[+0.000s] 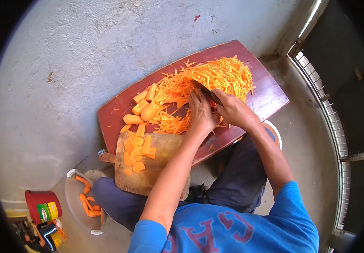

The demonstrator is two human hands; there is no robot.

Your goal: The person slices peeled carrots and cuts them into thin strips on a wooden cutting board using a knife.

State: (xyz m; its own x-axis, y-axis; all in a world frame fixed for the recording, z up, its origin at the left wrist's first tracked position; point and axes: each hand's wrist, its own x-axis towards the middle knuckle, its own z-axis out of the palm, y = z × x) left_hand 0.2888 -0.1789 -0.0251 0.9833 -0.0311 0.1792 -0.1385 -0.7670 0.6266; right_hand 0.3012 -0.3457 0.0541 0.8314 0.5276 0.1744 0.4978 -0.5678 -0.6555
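Knife's [207, 92] in R hand [235, 111], shreds [228, 76] nr tbl edge [222, 46].

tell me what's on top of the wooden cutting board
Carrot pieces lie on the left part of the cutting board. The left forearm hides a strip on its right, so anything there can't be seen.

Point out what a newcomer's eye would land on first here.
The bright orange heap of shredded carrot on the dark red table would probably catch the eye first. Next might come the knife at the heap's near edge, gripped in the right hand, with the left hand close beside the blade. Nearer the body, carrot pieces lie on a wooden board.
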